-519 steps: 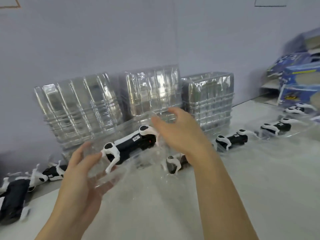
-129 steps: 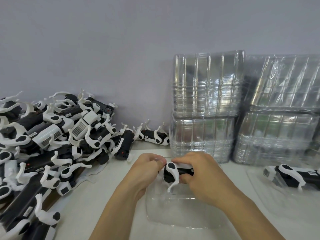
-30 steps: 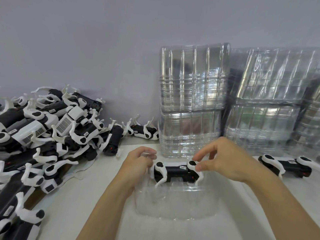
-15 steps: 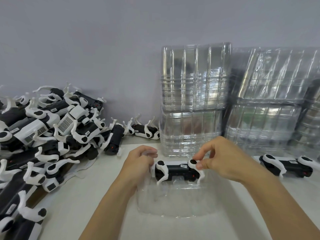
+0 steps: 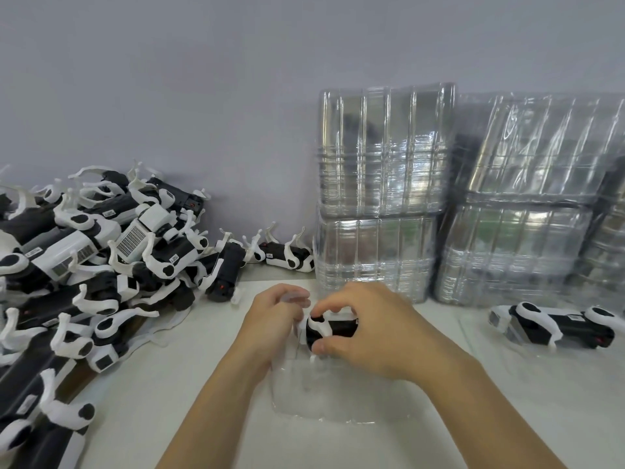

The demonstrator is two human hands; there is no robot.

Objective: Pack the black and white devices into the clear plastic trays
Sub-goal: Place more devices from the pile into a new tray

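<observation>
Black-and-white device held over a clear tray at centre frame.

Right hand curls round the device, thumb below and fingers above; left hand pinches the tray's upper left edge beside it. The tray lies on the white desk. A heap of devices fills the left of the frame, stacked empty trays stand at the wall behind, and a packed device lies at right.
</observation>
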